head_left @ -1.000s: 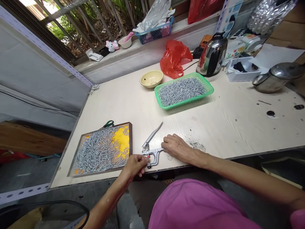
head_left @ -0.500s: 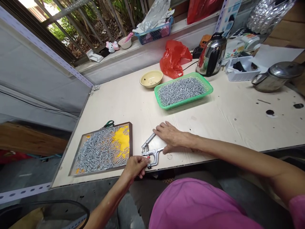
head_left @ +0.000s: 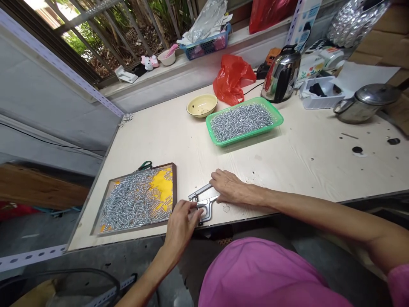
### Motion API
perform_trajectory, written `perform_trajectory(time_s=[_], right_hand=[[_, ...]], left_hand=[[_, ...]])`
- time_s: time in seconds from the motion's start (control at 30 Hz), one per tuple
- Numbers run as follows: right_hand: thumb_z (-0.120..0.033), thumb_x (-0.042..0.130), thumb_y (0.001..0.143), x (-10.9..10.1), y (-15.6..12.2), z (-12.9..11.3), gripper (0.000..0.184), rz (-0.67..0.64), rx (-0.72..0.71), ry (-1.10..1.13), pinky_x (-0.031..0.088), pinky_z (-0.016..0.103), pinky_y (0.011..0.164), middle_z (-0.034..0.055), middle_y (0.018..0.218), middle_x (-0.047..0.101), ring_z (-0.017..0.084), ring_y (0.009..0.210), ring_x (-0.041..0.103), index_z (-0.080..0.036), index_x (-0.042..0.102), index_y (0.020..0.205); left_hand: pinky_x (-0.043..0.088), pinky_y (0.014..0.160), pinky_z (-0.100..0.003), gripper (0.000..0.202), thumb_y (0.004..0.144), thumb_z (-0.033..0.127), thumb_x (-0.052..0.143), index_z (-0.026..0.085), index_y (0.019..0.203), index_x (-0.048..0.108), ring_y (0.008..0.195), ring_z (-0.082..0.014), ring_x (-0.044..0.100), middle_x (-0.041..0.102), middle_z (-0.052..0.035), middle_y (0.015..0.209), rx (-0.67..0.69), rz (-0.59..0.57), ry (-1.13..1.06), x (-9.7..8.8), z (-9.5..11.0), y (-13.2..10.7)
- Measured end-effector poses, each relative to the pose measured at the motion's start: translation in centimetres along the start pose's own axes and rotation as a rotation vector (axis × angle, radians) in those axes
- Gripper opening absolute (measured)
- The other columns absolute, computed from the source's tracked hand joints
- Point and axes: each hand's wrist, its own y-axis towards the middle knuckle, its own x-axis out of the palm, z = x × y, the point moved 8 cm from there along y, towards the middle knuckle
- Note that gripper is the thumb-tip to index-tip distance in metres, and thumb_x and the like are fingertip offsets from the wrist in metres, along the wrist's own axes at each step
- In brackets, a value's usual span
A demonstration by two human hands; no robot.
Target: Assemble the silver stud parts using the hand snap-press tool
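Note:
Silver hand pliers (head_left: 202,201) lie on the pale table (head_left: 303,157) near its front edge. My right hand (head_left: 227,186) lies over their two handles and presses them together. My left hand (head_left: 182,224) pinches at the pliers' jaw with thumb and fingers; what it pinches is too small to make out. Just left of the pliers is a brown-framed tray (head_left: 174,187) with a yellow base, holding several small silver metal parts.
A green basket (head_left: 277,116) of the same silver parts stands mid-table, with a yellow bowl (head_left: 202,105), a red plastic bag (head_left: 232,76) and a steel kettle (head_left: 281,76) behind it. Green-handled scissors (head_left: 145,165) lie behind the tray. A steel pot (head_left: 367,102) is at the far right.
My right hand went from the lower handle up onto the raised upper handle and pushed it down, so the pliers are now squeezed together. My left hand has shifted up at the jaw.

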Motion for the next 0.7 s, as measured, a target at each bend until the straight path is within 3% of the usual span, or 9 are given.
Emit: perform_trajectory(time_s=[0.17,0.37,0.47,0.53,0.7], right_hand=[[-0.036,0.078,0.067,0.0,-0.4,-0.5,0.043,-0.011,0.026,-0.003,0.040,0.036,0.079,0.0121,0.101,0.053,0.026,0.099,0.046,-0.011,0.059,0.096],[-0.040,0.082,0.059,-1.2,-1.5,0.6,0.063,-0.096,0.102,-0.003,0.042,0.037,0.080,0.0141,0.108,0.053,0.028,0.101,0.046,-0.009,0.056,0.108],[-0.041,0.078,0.066,-1.4,-1.7,0.8,0.050,-0.153,0.100,-0.038,0.042,0.036,0.078,0.0143,0.103,0.055,0.028,0.099,0.047,-0.009,0.060,0.100],[-0.038,0.073,0.073,-1.2,-1.7,0.5,0.041,-0.150,0.079,-0.056,0.042,0.035,0.077,0.0140,0.100,0.057,0.027,0.098,0.048,-0.008,0.061,0.098],[-0.013,0.057,0.083,0.0,-2.5,-0.7,0.011,-0.051,0.008,-0.113,0.039,0.035,0.072,0.0128,0.090,0.057,0.024,0.090,0.050,-0.009,0.060,0.093]], left_hand=[[0.045,0.094,-0.044,0.053,0.076,0.028,0.067,0.020,0.126,0.047,0.113,-0.0271,0.050,0.055,-0.0106,0.123,0.264,-0.013,0.176,2.4,2.9,2.2],[0.048,0.085,-0.043,0.067,0.078,0.035,0.065,0.014,0.134,0.036,0.104,-0.0285,0.050,0.055,-0.0132,0.117,0.290,-0.111,0.359,3.9,3.8,4.0],[0.048,0.081,-0.042,0.071,0.077,0.045,0.065,0.012,0.134,0.037,0.100,-0.0290,0.050,0.056,-0.0136,0.114,0.303,-0.128,0.403,4.1,4.3,4.6],[0.047,0.081,-0.040,0.063,0.078,0.044,0.065,0.014,0.128,0.044,0.098,-0.0276,0.050,0.057,-0.0115,0.111,0.329,-0.145,0.388,4.3,4.7,5.0],[0.046,0.079,-0.036,0.036,0.081,0.040,0.063,0.017,0.108,0.056,0.093,-0.0233,0.050,0.057,-0.0062,0.097,0.381,-0.186,0.306,4.5,5.1,5.2]])
